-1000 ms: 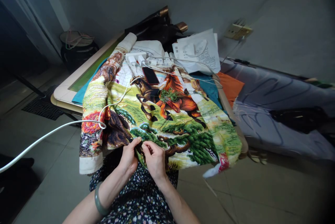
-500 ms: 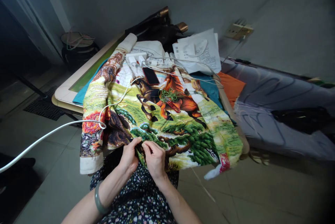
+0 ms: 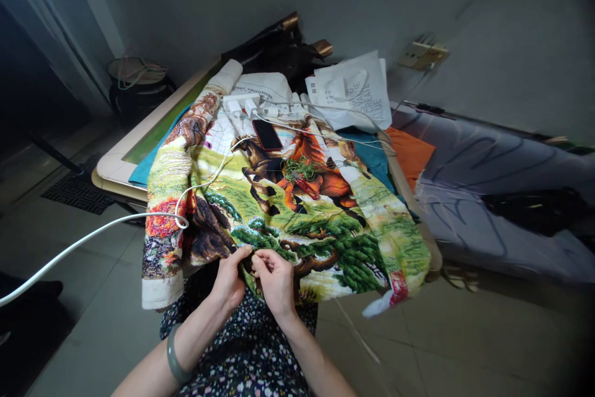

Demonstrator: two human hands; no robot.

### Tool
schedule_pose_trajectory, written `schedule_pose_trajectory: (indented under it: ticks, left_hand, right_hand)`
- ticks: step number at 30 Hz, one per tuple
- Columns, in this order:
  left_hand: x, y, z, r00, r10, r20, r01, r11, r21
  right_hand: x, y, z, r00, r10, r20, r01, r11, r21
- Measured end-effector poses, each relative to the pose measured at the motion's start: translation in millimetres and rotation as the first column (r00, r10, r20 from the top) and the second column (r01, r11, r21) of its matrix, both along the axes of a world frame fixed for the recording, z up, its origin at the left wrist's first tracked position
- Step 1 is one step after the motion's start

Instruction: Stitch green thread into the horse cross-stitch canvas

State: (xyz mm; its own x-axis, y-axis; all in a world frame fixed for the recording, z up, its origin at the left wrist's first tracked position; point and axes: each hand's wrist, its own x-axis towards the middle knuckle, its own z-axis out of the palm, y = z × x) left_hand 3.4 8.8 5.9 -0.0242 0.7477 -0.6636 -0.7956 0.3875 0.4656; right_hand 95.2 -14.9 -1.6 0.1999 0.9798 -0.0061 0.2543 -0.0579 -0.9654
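A large cross-stitch cloth [image 3: 274, 199] with horses and green pines spreads over the table and down to my lap, its two sides rolled up. My left hand [image 3: 230, 276] grips the cloth's near edge, thumb on top and fingers tucked underneath. Right beside it, my right hand [image 3: 274, 276] is closed in a pinch over the same edge; what sits between its fingertips is too small to make out. On the stitched horses rest a tangle of green thread [image 3: 300, 169] and a dark phone [image 3: 267, 135] with a red rim.
A white power strip [image 3: 240, 101] with plugs lies on the cloth's far part. Its white cable [image 3: 93, 233] runs off left across the rolled side. White printed bags [image 3: 348, 93] stand behind, near a wall socket [image 3: 423, 55]. An orange cloth [image 3: 411, 152] hangs at the right.
My right hand's fingers have shifted slightly at the cloth's edge, still pinched. My left hand keeps its grip in the same place.
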Motion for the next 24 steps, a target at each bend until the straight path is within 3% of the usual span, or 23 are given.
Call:
schedule_pose_trajectory:
  ticks: [3,8,14,19,24]
  left_hand:
    - [-1.3,-0.7,1.6,1.000,-0.028,0.010,0.028,1.000,-0.001]
    - [-1.6,1.1,3.6,1.000,-0.011,0.006,0.011,1.000,-0.011]
    - [-1.3,2.2,1.1,0.999,-0.044,-0.020,0.044,0.999,-0.015]
    - [-1.0,3.5,-0.7,0.998,-0.035,-0.049,0.035,0.999,-0.014]
    - [-1.0,4.9,-3.5,0.996,-0.023,-0.085,0.023,1.000,-0.002]
  right_hand:
    - [-0.5,-0.5,3.4,0.994,-0.020,-0.108,0.013,0.998,-0.060]
    - [0.3,-1.4,7.2,0.994,-0.036,-0.107,0.033,0.999,-0.038]
    - [-2.1,-1.8,11.8,0.974,-0.045,-0.221,0.019,0.993,-0.121]
    - [-4.7,-2.9,11.9,0.983,-0.049,-0.176,0.030,0.994,-0.109]
    - [-5.5,-4.2,6.0,0.997,-0.048,-0.054,0.047,0.999,-0.002]
